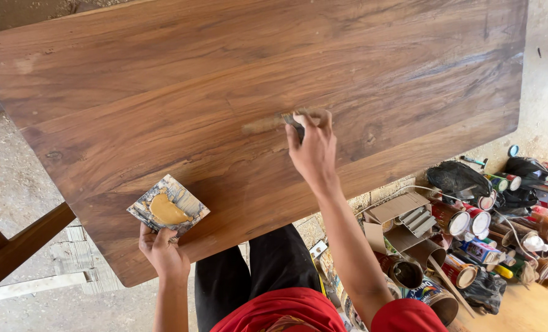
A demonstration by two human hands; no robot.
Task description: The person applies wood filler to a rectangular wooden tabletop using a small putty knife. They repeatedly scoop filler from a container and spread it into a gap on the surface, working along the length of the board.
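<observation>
A broad wooden tabletop (225,80), dark brown with strong grain and a small knot near its left edge, fills most of the view and runs at a slant over a dusty concrete floor (15,184). The right hand (314,150) reaches out to the middle of the surface, fingers closed on a small putty knife (293,123) whose blade lies pressed flat on the wood at the end of a pale tan streak of filler (265,125). The left hand (162,251) sits at the near edge, fingers curled under a small smeared square board (168,206) carrying a blob of yellow-brown putty (167,211). Beyond the near right corner, on the floor, a jumble of open paint cans (471,227), bottles and a cardboard box (400,212) crowds together.
</observation>
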